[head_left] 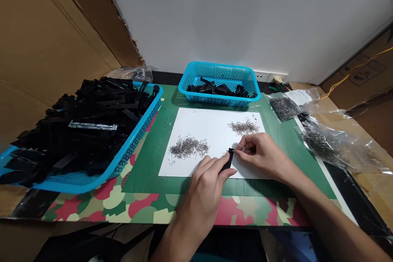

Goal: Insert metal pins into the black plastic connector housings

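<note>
A green mat (144,172) is covering much of the worktop (141,208), whose patterned covering in red, green and cream is showing along the near edge. A pale wall (215,16) is rising behind the far edge, and cardboard (46,28) is standing at the left.

On the mat, a white sheet (211,131) is carrying two heaps of tiny bent wires: the left heap (188,146) near its left edge, the right heap (244,127) near its far right corner. A large blue basket (107,178), piled with black parts, is filling the worktop's left side; a small blue basket (219,99) is sitting near the far edge. Clear bags (282,106) of metal bits are lying toward the right edge.

The black piece (229,159) is showing as small, narrow and dark, over the sheet's near edge. The left hand (210,176) is gripping it between thumb and fingers; the right hand (253,151) is pinching a thin metal pin (240,145) beside its upper end.
</note>
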### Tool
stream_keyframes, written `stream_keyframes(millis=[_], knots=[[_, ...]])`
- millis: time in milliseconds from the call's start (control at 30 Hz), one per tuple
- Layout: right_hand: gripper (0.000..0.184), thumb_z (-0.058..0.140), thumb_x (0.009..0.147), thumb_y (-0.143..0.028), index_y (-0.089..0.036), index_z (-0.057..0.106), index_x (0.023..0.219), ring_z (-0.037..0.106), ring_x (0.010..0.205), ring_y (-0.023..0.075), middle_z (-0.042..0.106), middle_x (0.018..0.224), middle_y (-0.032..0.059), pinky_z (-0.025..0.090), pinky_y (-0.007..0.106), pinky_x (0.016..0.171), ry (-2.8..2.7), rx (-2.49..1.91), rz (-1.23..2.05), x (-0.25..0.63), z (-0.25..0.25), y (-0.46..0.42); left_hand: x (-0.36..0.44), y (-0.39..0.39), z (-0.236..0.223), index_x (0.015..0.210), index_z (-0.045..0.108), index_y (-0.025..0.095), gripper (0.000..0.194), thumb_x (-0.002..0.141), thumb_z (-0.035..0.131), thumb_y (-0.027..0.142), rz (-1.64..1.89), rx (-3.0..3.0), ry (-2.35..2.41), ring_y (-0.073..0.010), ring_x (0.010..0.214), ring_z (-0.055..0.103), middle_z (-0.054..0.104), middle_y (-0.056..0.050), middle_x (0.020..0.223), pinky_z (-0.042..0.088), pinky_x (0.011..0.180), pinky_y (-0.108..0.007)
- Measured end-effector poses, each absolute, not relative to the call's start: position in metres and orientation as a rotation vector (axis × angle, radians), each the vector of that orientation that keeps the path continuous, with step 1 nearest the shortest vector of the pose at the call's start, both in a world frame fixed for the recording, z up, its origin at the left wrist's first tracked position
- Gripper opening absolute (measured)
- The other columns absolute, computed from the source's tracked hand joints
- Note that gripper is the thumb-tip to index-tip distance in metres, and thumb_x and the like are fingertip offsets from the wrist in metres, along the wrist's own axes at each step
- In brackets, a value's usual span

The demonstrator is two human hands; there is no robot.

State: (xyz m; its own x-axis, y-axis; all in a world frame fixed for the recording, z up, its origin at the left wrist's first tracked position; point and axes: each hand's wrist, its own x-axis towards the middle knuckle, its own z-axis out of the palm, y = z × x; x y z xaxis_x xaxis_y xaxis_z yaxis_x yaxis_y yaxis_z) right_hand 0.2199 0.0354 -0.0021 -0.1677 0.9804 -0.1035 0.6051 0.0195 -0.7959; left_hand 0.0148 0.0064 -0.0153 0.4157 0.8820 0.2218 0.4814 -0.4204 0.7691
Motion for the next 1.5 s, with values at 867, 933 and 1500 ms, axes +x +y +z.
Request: stream_keyframes(millis=[867, 933, 1500], knots=[[0.011, 0.061, 0.089, -0.018, -0.017, 0.068, 0.081, 0.058, 0.059, 0.0133, 0.068, 0.066, -0.0002, 0.038, 0.025, 0.058, -1.836, -1.615, 0.800, 0.207, -0.006, 0.025, 0.013, 0.011, -0.015, 0.115, 0.075, 0.012, 0.035, 0.110, 0.044, 0.028, 0.835, 1.993, 1.165, -0.0185, 0.070, 0.054, 0.058, -0.001, 0.068, 0.042, 0.063, -0.029], [0.011, 0.061, 0.089, -0.018, -0.017, 0.068, 0.080, 0.056, 0.057, 0.0125, 0.067, 0.065, -0.0010, 0.037, 0.025, 0.057, -1.829, -1.594, 0.788, 0.208, -0.007, 0.024, 0.013, 0.011, -0.016, 0.110, 0.076, 0.014, 0.036, 0.110, 0.043, 0.029, 0.828, 1.962, 1.174, -0.0178, 0.070, 0.055, 0.057, 0.000, 0.069, 0.042, 0.063, -0.029], [0.024, 0.059, 0.094, -0.025, -0.016, 0.073, 0.078, 0.055, 0.060, 0.0138, 0.069, 0.068, 0.0022, 0.036, 0.026, 0.056, -1.892, -1.541, 1.022, 0.221, 0.003, 0.030, 0.014, 0.005, -0.014, 0.129, 0.073, 0.022, 0.036, 0.110, 0.043, 0.024, 0.805, 1.989, 1.175, -0.0202, 0.076, 0.057, 0.065, -0.003, 0.076, 0.047, 0.067, -0.031]])
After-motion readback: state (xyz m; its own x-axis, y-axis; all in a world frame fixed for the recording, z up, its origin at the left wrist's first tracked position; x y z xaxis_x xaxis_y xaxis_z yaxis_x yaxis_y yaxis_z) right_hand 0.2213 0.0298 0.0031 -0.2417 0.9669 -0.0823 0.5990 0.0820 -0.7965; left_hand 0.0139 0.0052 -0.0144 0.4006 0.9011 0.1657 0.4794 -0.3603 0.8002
